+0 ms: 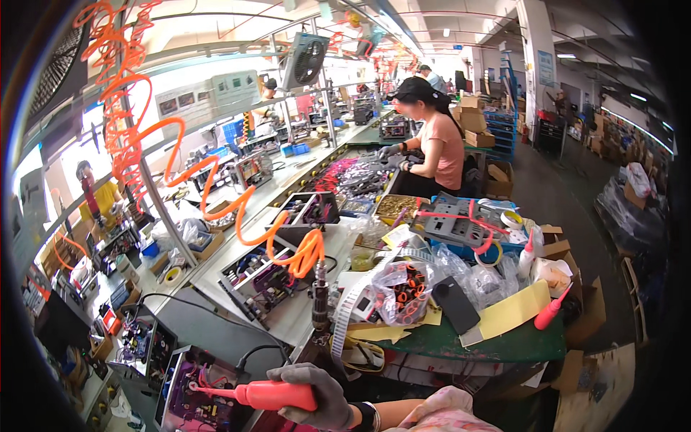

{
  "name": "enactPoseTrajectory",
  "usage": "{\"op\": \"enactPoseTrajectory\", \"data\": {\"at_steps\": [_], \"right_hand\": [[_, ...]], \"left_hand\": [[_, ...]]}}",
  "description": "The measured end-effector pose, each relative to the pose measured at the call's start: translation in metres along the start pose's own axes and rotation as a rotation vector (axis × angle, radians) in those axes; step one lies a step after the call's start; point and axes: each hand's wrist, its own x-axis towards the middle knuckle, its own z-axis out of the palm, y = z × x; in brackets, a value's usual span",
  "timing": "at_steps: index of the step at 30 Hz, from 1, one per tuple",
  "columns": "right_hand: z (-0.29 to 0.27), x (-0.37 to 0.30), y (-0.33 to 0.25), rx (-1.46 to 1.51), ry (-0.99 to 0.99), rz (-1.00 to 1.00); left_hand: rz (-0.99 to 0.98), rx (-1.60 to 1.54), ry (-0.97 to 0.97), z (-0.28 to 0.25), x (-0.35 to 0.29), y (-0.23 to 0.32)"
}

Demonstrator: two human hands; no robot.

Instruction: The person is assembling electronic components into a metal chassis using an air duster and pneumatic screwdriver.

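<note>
As the right hand (327, 394) grips it, the red bottle (273, 395) juts out leftward.

The red plastic bottle (279, 395) looks smooth, the grey cloth glove (325, 389) matt, a clear plastic bag (488, 286) glossy.
</note>
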Motion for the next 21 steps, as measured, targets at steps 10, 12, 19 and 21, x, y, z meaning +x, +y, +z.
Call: {"op": "enactPoseTrajectory", "data": {"at_steps": [10,12,19,21], "right_hand": [[-0.039,-0.012,0.02,0.076,0.214,0.26],[-0.039,-0.005,0.025,0.115,0.145,0.163],[-0.027,-0.005,0.039,0.173,0.046,0.172],[-0.021,-0.005,0.042,0.239,0.039,0.215]], "left_hand": [[-0.697,-0.446,0.198,-0.017,0.051,0.04],[-0.657,-0.415,0.226,-0.02,0.046,0.012],[-0.86,-0.577,0.154,-0.023,0.055,-0.009],[-0.873,-0.577,0.139,-0.027,0.059,-0.023]]}}
